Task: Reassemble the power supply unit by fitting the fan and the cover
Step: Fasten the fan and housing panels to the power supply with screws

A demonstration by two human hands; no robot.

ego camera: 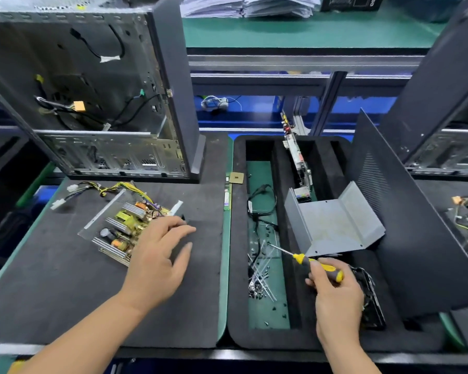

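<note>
The open power supply unit (pixel 119 225), its circuit board bare in a metal base, lies on the left foam mat with its yellow and black cable bundle (pixel 111 188) trailing behind. My left hand (pixel 160 255) hovers open just right of it, fingers spread over the mat. The grey bent metal cover (pixel 333 225) stands in the right foam tray. My right hand (pixel 335 290) grips a yellow and black screwdriver (pixel 308 261), its tip pointing left toward the tray's slot. A black fan (pixel 370 300) lies partly hidden behind that hand.
An open computer case (pixel 92 103) stands behind the left mat. Several loose screws (pixel 260 282) and a black cable (pixel 260 206) lie in the tray's green slot. A circuit card (pixel 297 163) stands in another slot. A dark side panel (pixel 416 225) leans at the right.
</note>
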